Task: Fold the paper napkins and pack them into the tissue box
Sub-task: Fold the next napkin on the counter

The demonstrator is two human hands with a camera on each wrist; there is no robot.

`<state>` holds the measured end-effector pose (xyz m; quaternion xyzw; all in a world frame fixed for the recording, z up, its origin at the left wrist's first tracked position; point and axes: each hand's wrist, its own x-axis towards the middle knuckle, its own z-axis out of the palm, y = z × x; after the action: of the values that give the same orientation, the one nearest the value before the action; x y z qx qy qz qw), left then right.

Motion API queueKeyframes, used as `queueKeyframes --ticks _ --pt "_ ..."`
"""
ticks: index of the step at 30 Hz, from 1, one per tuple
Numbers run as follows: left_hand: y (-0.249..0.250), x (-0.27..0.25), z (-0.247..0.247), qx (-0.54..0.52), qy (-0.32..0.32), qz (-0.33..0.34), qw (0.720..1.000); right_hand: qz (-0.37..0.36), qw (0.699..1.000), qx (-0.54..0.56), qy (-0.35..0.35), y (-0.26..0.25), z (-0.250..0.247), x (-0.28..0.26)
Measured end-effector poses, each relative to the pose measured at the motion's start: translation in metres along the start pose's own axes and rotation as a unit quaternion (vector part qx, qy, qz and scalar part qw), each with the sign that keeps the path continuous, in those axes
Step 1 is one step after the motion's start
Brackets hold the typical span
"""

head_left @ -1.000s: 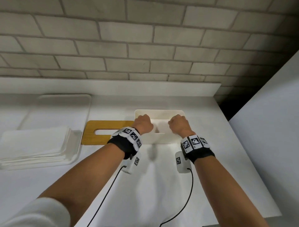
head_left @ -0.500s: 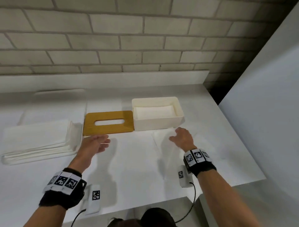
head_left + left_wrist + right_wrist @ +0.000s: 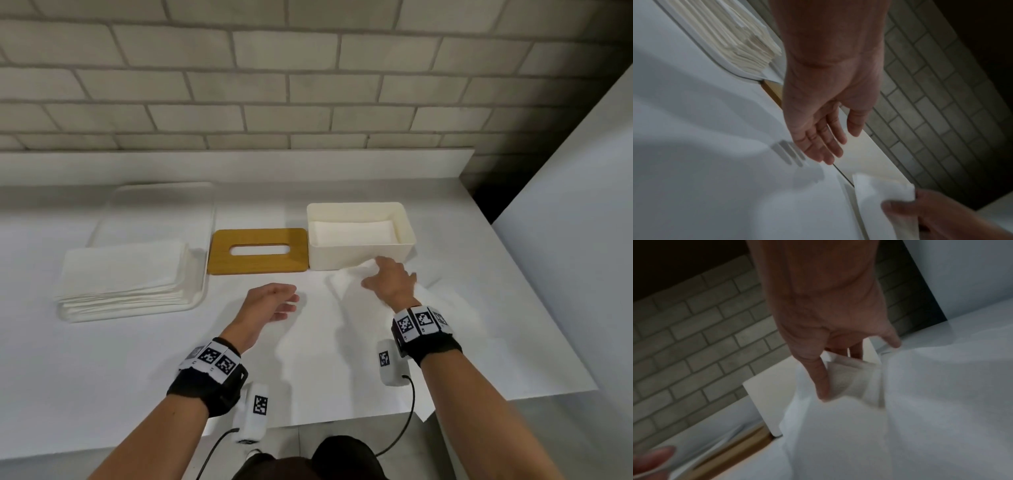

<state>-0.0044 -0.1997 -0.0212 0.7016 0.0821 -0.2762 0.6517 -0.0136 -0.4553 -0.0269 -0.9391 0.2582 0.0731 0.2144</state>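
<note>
A cream tissue box (image 3: pixel 359 255) stands open at the back, with a folded napkin (image 3: pixel 352 231) lying inside. A loose white paper napkin (image 3: pixel 442 308) is spread on the table in front of the box. My right hand (image 3: pixel 373 274) pinches its raised far edge just before the box wall; in the right wrist view the thumb and fingers (image 3: pixel 822 382) hold the napkin's fold (image 3: pixel 849 379). My left hand (image 3: pixel 291 301) hovers open over the table, left of the napkin, palm and straight fingers (image 3: pixel 824 146) holding nothing.
The wooden slotted lid (image 3: pixel 257 251) lies flat left of the box. A stack of unfolded napkins (image 3: pixel 126 274) sits on a white tray (image 3: pixel 200 294) at the left. A brick wall runs behind; the table's right edge (image 3: pixel 548 325) is close.
Both hands have come out of the box. The left hand swung left, then toward the middle of the table. The right hand has taken hold of the loose napkin's edge.
</note>
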Motion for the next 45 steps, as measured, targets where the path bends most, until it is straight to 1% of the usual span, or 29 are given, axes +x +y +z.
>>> queueKeyframes --ticks 2,4,7,9,11,13,14,15,16,17,18,19,20,21,22,23,24,25,30,33,38,41,43,45 --pt "0.003 -0.001 0.007 -0.012 -0.005 0.029 0.999 -0.064 0.99 0.126 0.014 -0.005 -0.009 -0.009" --pt "0.005 -0.001 0.017 -0.031 -0.028 0.056 0.998 -0.107 0.962 0.249 0.02 -0.014 -0.019 -0.019" --pt "0.009 0.002 0.034 -0.024 -0.078 0.095 0.992 -0.137 0.918 0.372 0.015 -0.031 -0.031 -0.031" --pt "0.013 0.003 0.043 -0.02 -0.1 0.117 0.988 -0.14 0.888 0.438 0.0 -0.041 -0.037 -0.037" --pt "0.02 0.0 0.049 -0.04 -0.093 0.128 0.987 -0.131 0.853 0.504 -0.026 -0.049 -0.041 -0.041" --pt "0.026 0.0 0.052 -0.064 -0.066 0.128 0.987 -0.123 0.813 0.566 -0.061 -0.057 -0.043 -0.045" --pt "0.029 0.001 0.052 -0.062 -0.047 0.126 0.989 -0.117 0.8 0.585 -0.071 -0.059 -0.042 -0.044" --pt "0.031 0.003 0.051 -0.053 -0.027 0.125 0.99 -0.106 0.796 0.592 -0.073 -0.057 -0.041 -0.042" --pt "0.031 0.006 0.049 -0.045 -0.013 0.119 0.992 -0.092 0.804 0.584 -0.066 -0.052 -0.04 -0.039" --pt "0.03 0.009 0.045 -0.045 -0.004 0.106 0.993 -0.076 0.823 0.56 -0.052 -0.042 -0.039 -0.035" --pt "0.028 0.011 0.041 -0.055 -0.001 0.09 0.994 -0.061 0.857 0.51 -0.033 -0.028 -0.038 -0.031" --pt "0.026 0.013 0.036 -0.073 -0.002 0.076 0.994 -0.044 0.906 0.422 -0.01 -0.01 -0.038 -0.024" --pt "0.023 0.013 0.03 -0.092 -0.005 0.066 0.994 -0.024 0.957 0.289 0.005 0.011 -0.037 -0.018" --pt "0.02 0.014 0.024 -0.109 -0.004 0.06 0.992 0.001 0.992 0.13 0.003 0.031 -0.036 -0.012" --pt "0.017 0.014 0.018 -0.118 -0.002 0.057 0.991 0.028 1.0 -0.005 -0.013 0.05 -0.036 -0.008" --pt "0.014 0.015 0.014 -0.123 0.0 0.056 0.991 0.054 0.993 -0.094 -0.034 0.064 -0.036 -0.006" --pt "0.012 0.015 0.011 -0.124 0.002 0.054 0.991 0.073 0.986 -0.143 -0.054 0.074 -0.036 -0.005" --pt "0.011 0.014 0.009 -0.124 0.003 0.049 0.991 0.082 0.981 -0.162 -0.068 0.081 -0.035 -0.004" --pt "0.009 0.01 0.008 -0.117 0.004 0.035 0.993 0.077 0.977 -0.178 -0.088 0.086 -0.035 0.004" --pt "0.006 0.007 0.011 -0.106 -0.003 0.029 0.994 0.056 0.975 -0.198 -0.087 0.08 -0.037 0.005" --pt "0.001 0.005 0.011 -0.089 -0.002 0.024 0.996 0.008 0.98 -0.185 -0.073 0.08 -0.04 0.004" --pt "-0.001 0.004 0.009 -0.087 0.001 0.024 0.996 -0.03 0.984 -0.171 -0.038 0.077 -0.042 0.0" --pt "-0.001 0.004 0.009 -0.081 0.001 0.024 0.996 -0.044 0.989 -0.135 -0.034 0.074 -0.046 -0.003" --pt "-0.001 0.004 0.009 -0.072 0.0 0.025 0.997 -0.049 0.993 -0.094 -0.046 0.071 -0.052 -0.006"
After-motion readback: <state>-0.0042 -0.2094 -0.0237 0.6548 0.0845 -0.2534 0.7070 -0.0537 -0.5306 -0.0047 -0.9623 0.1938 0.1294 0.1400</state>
